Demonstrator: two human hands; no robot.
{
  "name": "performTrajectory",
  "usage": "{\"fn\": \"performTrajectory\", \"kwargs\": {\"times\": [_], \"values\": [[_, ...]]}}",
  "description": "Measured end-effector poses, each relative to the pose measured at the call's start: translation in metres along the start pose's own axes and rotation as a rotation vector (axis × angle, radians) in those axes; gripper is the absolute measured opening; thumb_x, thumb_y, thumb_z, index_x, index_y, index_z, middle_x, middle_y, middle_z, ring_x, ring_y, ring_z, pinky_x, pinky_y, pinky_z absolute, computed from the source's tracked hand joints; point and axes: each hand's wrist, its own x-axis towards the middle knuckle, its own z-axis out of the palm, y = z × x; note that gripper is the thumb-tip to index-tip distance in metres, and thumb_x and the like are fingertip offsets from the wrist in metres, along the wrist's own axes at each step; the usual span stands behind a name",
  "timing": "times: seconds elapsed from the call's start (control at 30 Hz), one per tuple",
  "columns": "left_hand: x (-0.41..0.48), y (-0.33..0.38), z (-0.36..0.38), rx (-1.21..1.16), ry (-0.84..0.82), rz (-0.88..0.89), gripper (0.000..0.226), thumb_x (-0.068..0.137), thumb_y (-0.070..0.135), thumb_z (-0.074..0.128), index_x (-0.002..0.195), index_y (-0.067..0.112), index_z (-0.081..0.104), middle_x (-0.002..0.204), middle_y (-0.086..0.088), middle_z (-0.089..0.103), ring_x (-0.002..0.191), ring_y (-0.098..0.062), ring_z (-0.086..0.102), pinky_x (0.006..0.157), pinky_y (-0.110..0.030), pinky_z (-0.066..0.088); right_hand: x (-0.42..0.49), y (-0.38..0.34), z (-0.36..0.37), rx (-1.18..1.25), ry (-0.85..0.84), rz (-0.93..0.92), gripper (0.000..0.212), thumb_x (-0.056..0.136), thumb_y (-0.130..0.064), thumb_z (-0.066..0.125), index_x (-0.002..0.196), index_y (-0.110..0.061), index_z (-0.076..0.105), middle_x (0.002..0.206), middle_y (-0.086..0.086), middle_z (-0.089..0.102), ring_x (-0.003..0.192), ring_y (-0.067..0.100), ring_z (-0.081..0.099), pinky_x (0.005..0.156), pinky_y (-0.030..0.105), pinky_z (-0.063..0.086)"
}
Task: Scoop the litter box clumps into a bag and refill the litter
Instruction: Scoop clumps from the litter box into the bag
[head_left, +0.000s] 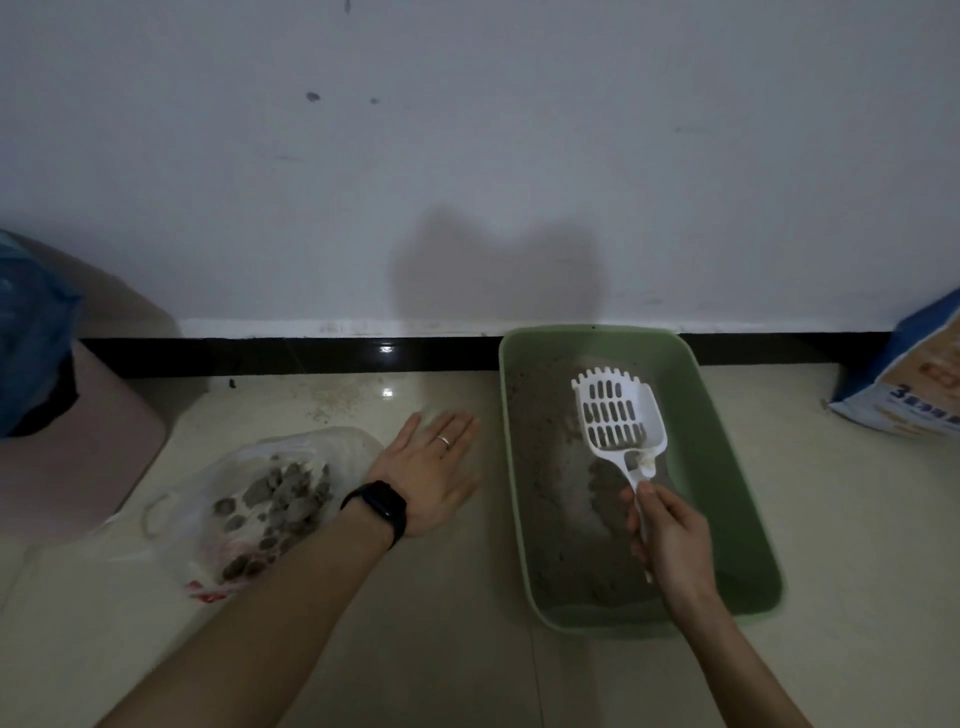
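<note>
A green litter box (727, 457) sits on the tiled floor at the right, with grey litter (550, 467) spread thinly inside. My right hand (667, 540) grips the handle of a white slotted scoop (615, 415), whose head hangs over the litter and looks empty. Left of the box lies a clear plastic bag (218, 499) holding several grey clumps (283, 499). My left hand (428, 470), fingers straight and spread, hovers flat between the bag and the box, holding nothing. A black watch sits on that wrist.
A pink bin (88, 457) with a blue liner (31, 332) stands at the far left. A blue and white litter sack (909, 384) leans at the far right. A white wall with a black skirting runs behind. Some litter grains are scattered on the floor near the skirting.
</note>
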Motion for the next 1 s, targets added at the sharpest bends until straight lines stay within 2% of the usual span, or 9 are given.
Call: {"fn": "performTrajectory", "kwargs": {"times": [0.2, 0.33, 0.47, 0.57, 0.63, 0.7, 0.8, 0.93, 1.0], "values": [[-0.046, -0.08, -0.003, -0.005, -0.014, -0.198, 0.073, 0.092, 0.065, 0.0, 0.149, 0.027, -0.023, 0.157, 0.006, -0.022, 0.147, -0.013, -0.013, 0.117, -0.039, -0.011, -0.022, -0.019, 0.026, -0.084, -0.071, -0.083, 0.045, 0.102, -0.026, 0.05, 0.058, -0.021, 0.06, 0.048, 0.001, 0.049, 0.039, 0.015, 0.04, 0.038, 0.018, 0.03], [-0.092, -0.123, 0.006, -0.027, -0.067, -0.261, 0.08, 0.087, 0.071, 0.006, 0.142, 0.031, -0.035, 0.155, 0.005, -0.025, 0.148, -0.016, -0.011, 0.118, -0.041, -0.009, -0.039, -0.032, 0.063, -0.062, -0.218, -0.102, 0.039, 0.102, -0.024, 0.048, 0.067, -0.018, 0.064, 0.051, 0.002, 0.046, 0.041, 0.015, 0.037, 0.041, 0.022, 0.031], [-0.135, -0.155, 0.015, 0.002, -0.124, -0.322, 0.091, 0.079, 0.079, 0.006, 0.143, 0.029, -0.034, 0.157, 0.004, -0.024, 0.148, -0.017, -0.012, 0.119, -0.042, -0.007, -0.055, -0.037, 0.108, -0.193, -0.36, -0.145, 0.035, 0.101, -0.032, 0.05, 0.073, -0.016, 0.062, 0.056, -0.005, 0.053, 0.048, 0.011, 0.044, 0.048, 0.028, 0.035], [-0.153, -0.172, 0.02, 0.006, -0.199, -0.366, 0.098, 0.081, 0.08, 0.021, 0.146, 0.027, -0.031, 0.158, 0.003, -0.026, 0.148, -0.018, -0.013, 0.119, -0.041, -0.008, -0.069, -0.04, 0.144, -0.389, -0.429, -0.238, 0.032, 0.1, -0.038, 0.05, 0.074, -0.03, 0.066, 0.07, -0.009, 0.069, 0.046, 0.004, 0.051, 0.046, 0.019, 0.04], [-0.161, -0.18, 0.023, -0.015, -0.226, -0.402, 0.102, 0.082, 0.077, 0.032, 0.147, 0.026, -0.029, 0.158, 0.003, -0.025, 0.148, -0.018, -0.011, 0.119, -0.041, -0.006, -0.077, -0.041, 0.167, -0.664, -0.489, -0.394, 0.03, 0.1, -0.044, 0.045, 0.075, -0.034, 0.06, 0.077, -0.015, 0.07, 0.056, 0.003, 0.059, 0.052, 0.023, 0.045], [-0.167, -0.184, 0.026, -0.03, -0.25, -0.427, 0.106, 0.082, 0.071, 0.042, 0.147, 0.026, -0.028, 0.159, 0.003, -0.023, 0.148, -0.018, -0.008, 0.119, -0.041, -0.005, -0.082, -0.04, 0.185, -1.045, -0.53, -0.611, 0.024, 0.101, -0.046, 0.037, 0.091, -0.035, 0.056, 0.082, -0.011, 0.067, 0.066, 0.009, 0.062, 0.057, 0.031, 0.048], [-0.17, -0.186, 0.03, -0.056, -0.269, -0.457, 0.108, 0.081, 0.069, 0.046, 0.149, 0.025, -0.025, 0.16, 0.003, -0.019, 0.148, -0.018, -0.006, 0.119, -0.041, -0.004, -0.088, -0.036, 0.203, -1.284, -0.457, -0.848, 0.024, 0.101, -0.044, 0.04, 0.102, -0.031, 0.059, 0.085, -0.006, 0.066, 0.066, 0.02, 0.065, 0.053, 0.031, 0.047], [-0.171, -0.185, 0.033, -0.053, -0.282, -0.463, 0.107, 0.083, 0.07, 0.045, 0.149, 0.022, -0.024, 0.161, 0.002, -0.018, 0.148, -0.018, -0.005, 0.12, -0.043, -0.002, -0.088, -0.043, 0.212, -1.291, -0.375, -0.963, 0.01, 0.089, -0.034, 0.068, 0.085, -0.024, 0.07, 0.062, -0.005, 0.061, 0.041, 0.019, 0.054, 0.04, 0.02, 0.03], [-0.17, -0.184, 0.033, -0.046, -0.285, -0.468, 0.107, 0.083, 0.07, 0.044, 0.149, 0.022, -0.025, 0.16, 0.002, -0.019, 0.148, -0.018, -0.006, 0.12, -0.044, -0.002, -0.086, -0.048, 0.212, -1.295, -0.33, -0.947, 0.009, 0.086, -0.032, 0.071, 0.082, -0.024, 0.07, 0.058, -0.006, 0.059, 0.038, 0.018, 0.05, 0.04, 0.018, 0.025]]}}
